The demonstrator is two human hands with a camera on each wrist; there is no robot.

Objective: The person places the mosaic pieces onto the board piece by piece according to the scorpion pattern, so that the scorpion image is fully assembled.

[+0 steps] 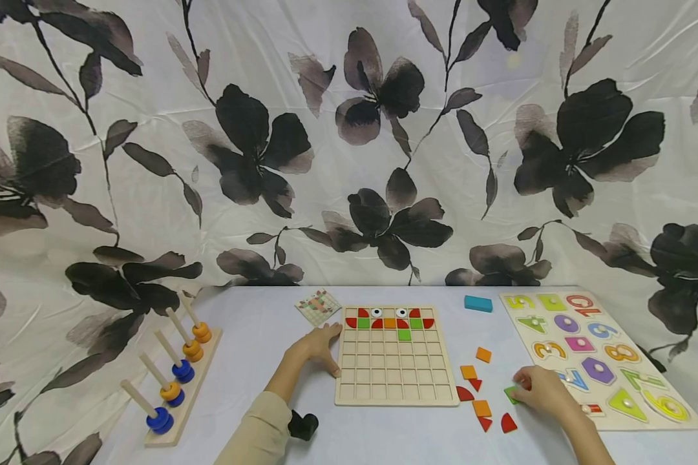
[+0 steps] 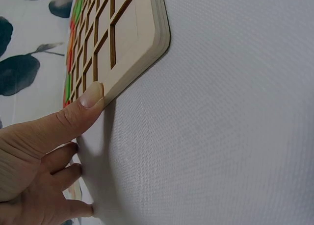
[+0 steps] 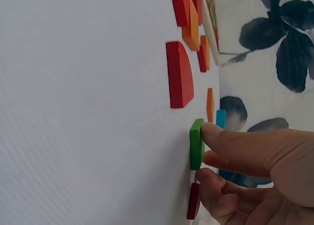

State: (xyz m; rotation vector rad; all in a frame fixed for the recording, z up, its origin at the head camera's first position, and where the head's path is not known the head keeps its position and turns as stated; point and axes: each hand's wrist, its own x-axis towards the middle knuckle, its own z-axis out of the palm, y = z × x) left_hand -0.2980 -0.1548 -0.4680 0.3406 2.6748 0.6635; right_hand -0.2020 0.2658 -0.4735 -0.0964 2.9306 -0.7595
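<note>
A wooden grid board (image 1: 397,404) lies flat in the middle of the head view. Red, green and orange pieces and two eye pieces fill part of its upper rows. My left hand (image 1: 316,347) is at the board's left edge, its thumb (image 2: 91,95) resting on the rim and the other fingers spread apart. To the right of the board, my right hand (image 1: 539,391) pinches a green square piece (image 3: 196,144) between thumb and fingers, close over the tabletop. A red quarter-circle piece (image 3: 179,75) lies near it, among several red and orange pieces.
On the right lies a number-and-shape puzzle board (image 1: 607,361). A blue block (image 1: 478,303) and a patterned card (image 1: 318,306) are toward the back. A peg stand with rings (image 1: 194,381) stands at left, and a black object (image 1: 304,425) is by the left sleeve.
</note>
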